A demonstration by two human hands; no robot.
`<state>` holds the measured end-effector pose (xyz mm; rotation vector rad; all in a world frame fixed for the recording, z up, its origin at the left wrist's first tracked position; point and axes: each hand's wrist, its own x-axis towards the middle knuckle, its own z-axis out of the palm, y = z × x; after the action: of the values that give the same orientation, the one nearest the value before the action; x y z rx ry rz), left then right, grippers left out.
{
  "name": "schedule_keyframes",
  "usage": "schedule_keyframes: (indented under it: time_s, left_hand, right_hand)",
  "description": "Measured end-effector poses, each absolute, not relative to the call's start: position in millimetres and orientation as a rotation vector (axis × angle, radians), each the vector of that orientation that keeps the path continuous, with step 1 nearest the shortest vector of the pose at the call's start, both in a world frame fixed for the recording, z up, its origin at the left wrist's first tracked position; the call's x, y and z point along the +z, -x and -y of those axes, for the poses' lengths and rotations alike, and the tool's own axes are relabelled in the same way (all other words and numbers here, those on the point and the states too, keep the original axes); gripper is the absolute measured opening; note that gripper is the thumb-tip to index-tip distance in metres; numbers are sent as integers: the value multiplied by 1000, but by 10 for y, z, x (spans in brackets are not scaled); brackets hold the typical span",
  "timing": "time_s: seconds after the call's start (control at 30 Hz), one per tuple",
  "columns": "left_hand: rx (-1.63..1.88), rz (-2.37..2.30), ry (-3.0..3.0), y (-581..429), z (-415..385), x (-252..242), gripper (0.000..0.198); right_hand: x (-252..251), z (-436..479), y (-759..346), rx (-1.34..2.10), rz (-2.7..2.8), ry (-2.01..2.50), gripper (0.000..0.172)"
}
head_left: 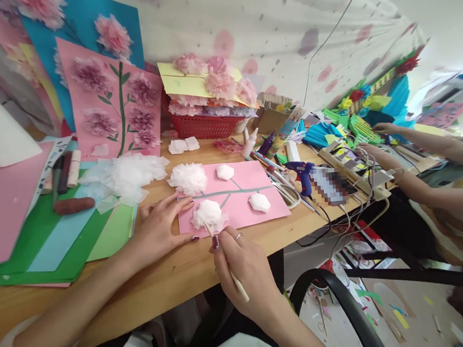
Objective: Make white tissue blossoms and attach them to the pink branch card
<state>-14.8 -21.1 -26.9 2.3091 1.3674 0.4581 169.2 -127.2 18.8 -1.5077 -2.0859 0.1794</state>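
A pink card [245,213] with a painted green stem lies before me on the wooden table. My left hand [163,221] rests at its left edge, fingers apart, thumb and fingertips touching the card. In my right hand [244,272] is a thin pale stick [240,287], held like a pen. Its tip meets a white dome [209,212] with ruffled tissue around its lower edge. Above that sits a full white tissue flower [188,179]. Two bare white domes, an upper one [225,172] and a right one [259,203], are on the card too.
White tissue pieces [128,174] lie left of the card, beside coloured paper sheets [40,255]. Behind stands a red basket [207,126] of tissue flowers. To the right are scissors [285,193], a blue glue gun [302,174] and cables. Another person's arms [435,147] reach in farther right.
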Motion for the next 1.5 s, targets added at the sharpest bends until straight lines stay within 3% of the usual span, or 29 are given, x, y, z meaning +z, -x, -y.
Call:
schedule_keyframes:
  time_s: [0.5, 0.67, 0.77, 0.9, 1.13, 1.3, 1.5]
  left_hand:
    - [422, -1346, -2353, 168, 186, -231, 67]
    - [670, -1101, -2401, 200, 203, -177, 41]
    - [651, -978, -2361, 194, 250, -136, 23]
    - [520, -860, -2228, 186, 287, -43, 35]
    - [692, -795, -1936, 281, 219, 131, 26]
    - [836, -989, -1778, 351, 198, 128, 15]
    - [999, -1310, -1727, 681, 48, 323, 33]
  right_hand:
    - [61, 1507, -1819, 366, 1598, 1459, 34]
    - [-4, 1520, -1794, 671, 1275, 1438, 49]
    - [-17, 1488, -1760, 869, 1017, 1334, 55]
    - [-41, 1404, -1812, 1048, 737, 1237, 52]
    - [-23, 1284, -2124, 1017, 495, 1138, 43]
    - [-56, 1173, -2090, 1021, 438, 1081, 34]
    - [-173, 1134, -2112, 984, 485, 1027, 22]
